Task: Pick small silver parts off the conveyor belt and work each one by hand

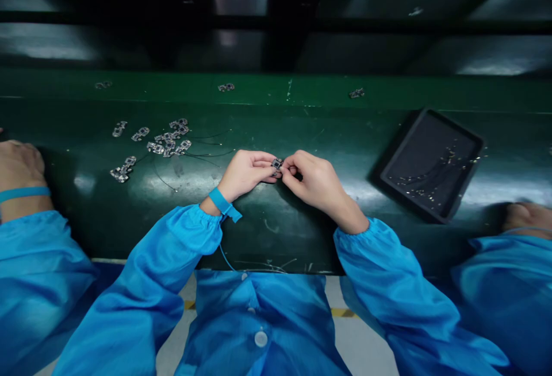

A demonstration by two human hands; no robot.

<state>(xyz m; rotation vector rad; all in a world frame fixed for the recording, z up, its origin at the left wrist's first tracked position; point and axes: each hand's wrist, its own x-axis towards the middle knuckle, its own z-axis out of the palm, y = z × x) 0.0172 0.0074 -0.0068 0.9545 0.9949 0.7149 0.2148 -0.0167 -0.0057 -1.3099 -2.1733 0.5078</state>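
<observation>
Between the fingertips of my left hand is a small circuit board, held just above the green bench. My right hand meets it from the other side, thumb and forefinger pinched at the board's right edge. Whatever the right fingertips grip is too small to make out. A blue wrist strap circles my left wrist. To the left lies a loose group of similar circuit boards, some with thin black cables trailing to the right.
A dark tray of thin cables with metal ends stands at the right. Single boards lie along the bench's raised back strip. Another person's hand rests at far left, and a further hand at far right.
</observation>
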